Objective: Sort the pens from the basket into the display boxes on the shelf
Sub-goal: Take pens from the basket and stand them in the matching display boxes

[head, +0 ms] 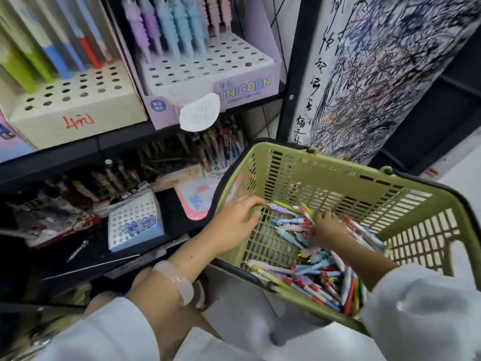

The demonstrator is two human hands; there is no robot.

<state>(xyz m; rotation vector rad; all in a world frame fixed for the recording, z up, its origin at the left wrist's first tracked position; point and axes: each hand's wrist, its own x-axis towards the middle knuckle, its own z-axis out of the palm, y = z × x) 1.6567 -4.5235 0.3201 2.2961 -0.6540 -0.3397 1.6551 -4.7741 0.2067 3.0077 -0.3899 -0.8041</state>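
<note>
Dozens of pens point(309, 276) piled in green basket point(338, 178) | light, stiff, slick, ridged grips; pinch mid-barrel | left hand point(234, 225) loose, fingers on one pen | right hand point(329, 230) digging, grip unclear | display boxes point(208, 71) on shelf above

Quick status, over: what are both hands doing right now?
Left hand open, inside green plastic basket. Right hand digging among colourful pens, grip unclear. Nothing blocking.
</note>
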